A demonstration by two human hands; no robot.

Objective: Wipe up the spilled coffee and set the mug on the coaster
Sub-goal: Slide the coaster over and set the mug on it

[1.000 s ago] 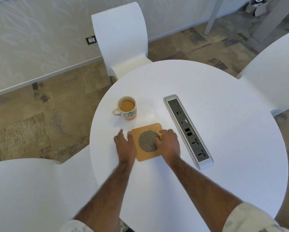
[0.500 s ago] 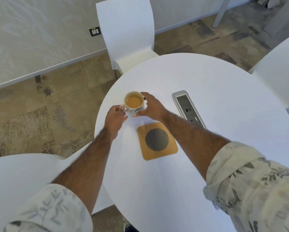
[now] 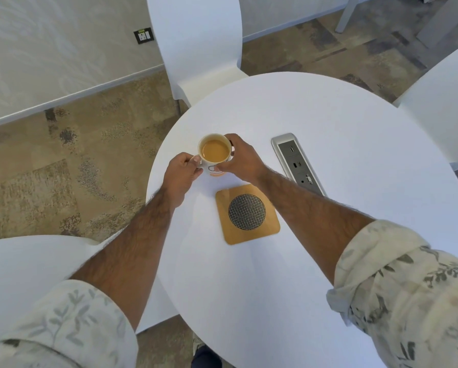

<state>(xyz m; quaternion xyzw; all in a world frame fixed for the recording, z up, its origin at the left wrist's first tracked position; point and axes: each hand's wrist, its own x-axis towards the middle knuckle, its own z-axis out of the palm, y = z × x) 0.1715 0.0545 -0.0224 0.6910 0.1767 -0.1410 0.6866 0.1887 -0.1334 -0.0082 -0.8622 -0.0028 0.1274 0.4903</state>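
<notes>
A round white table (image 3: pixel 315 261) is seen from above in the head view, standing on a mottled brown and beige carpet (image 3: pixel 63 168) and ringed by white chairs (image 3: pixel 196 43), with a pale wall and skirting board behind. A silver power and data strip (image 3: pixel 298 163) is set into the tabletop to the right of centre.

The mug (image 3: pixel 215 154), white with a dark drawing and an orange band at its base, is found near the table's left edge and is filled with light brown coffee. It is gripped from both sides. The left hand (image 3: pixel 178 176) is closed at the handle side, its fingers curled tightly there. The right hand (image 3: pixel 240 160) is wrapped around the opposite wall, the thumb pressed on the near side and the fingers curved around the far side. Whether the base is touching the table cannot be told.

The coaster (image 3: pixel 247 214), a square wooden piece with a round dark mesh centre, is lying flat just nearer than the mug, apart from it and uncovered. Rolled leaf-print sleeves (image 3: pixel 408 288) are shown on both forearms.
</notes>
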